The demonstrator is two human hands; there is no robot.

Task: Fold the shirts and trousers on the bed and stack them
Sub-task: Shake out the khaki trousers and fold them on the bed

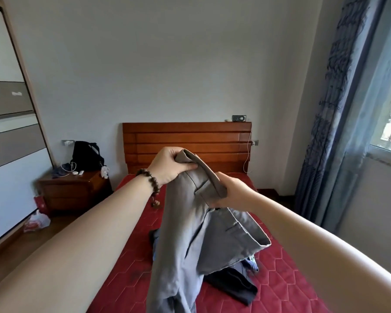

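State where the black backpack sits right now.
In the head view, the black backpack stands on the wooden nightstand, left of the wooden headboard.

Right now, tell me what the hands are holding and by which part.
Both hold the grey trousers by the waistband: left hand grips one end, right hand the other, legs hanging toward the bed.

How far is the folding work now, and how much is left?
Early stage. No folded stack shows on the bed. In hand: the left hand and right hand grip the grey trousers by the waistband, lifted and unfolded. Left: dark clothes lie crumpled underneath.
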